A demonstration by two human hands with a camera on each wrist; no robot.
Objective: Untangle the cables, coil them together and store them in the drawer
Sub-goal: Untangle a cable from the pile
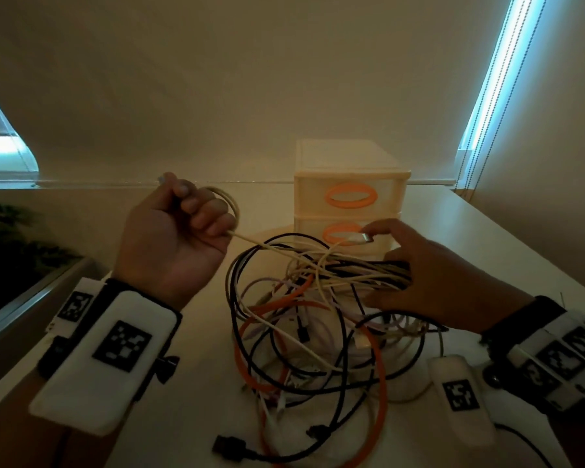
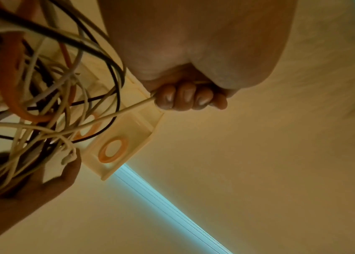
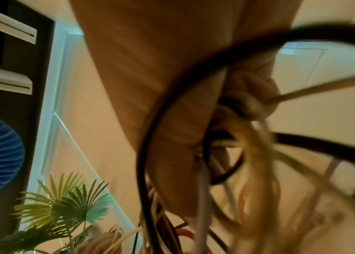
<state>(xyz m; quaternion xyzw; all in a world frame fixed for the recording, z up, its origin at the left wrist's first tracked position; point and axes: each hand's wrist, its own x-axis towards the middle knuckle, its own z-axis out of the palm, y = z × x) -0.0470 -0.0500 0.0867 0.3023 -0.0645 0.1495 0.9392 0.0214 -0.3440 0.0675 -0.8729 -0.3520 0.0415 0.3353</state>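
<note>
Progress is judged to be early: only one cream cable [image 1: 250, 239] has been partly drawn free, and a few turns of it are wound around the fingers [image 1: 196, 206] of the left hand [image 1: 169, 241]. The rest is seen as a loose tangle [image 1: 304, 332] of black, orange, cream and pale lilac leads heaped on the counter [image 1: 487, 251], below and between the two hands. Most of the untangling, the coiling together and the storing are left to be done. The drawer unit [image 1: 350, 201] is seen just beyond the fingertips of the right hand, and both of its orange-handled drawers appear closed.

The left fingers are curled tightly into a fist around the cream cable; in the left wrist view the cable [image 2: 124, 110] is seen leaving the fist [image 2: 183, 98] taut, running down into the heap.

The right hand [image 1: 429, 275] is held at the upper right edge of the tangle. A bundle of several strands is gathered across its palm and gripped there, while a metal-tipped plug [image 1: 363, 238] is pinched between thumb and forefinger, just in front of the lower drawer handle. In the right wrist view the picture is blurred; only strands crossing the palm [image 3: 172, 120] can be made out.
</note>
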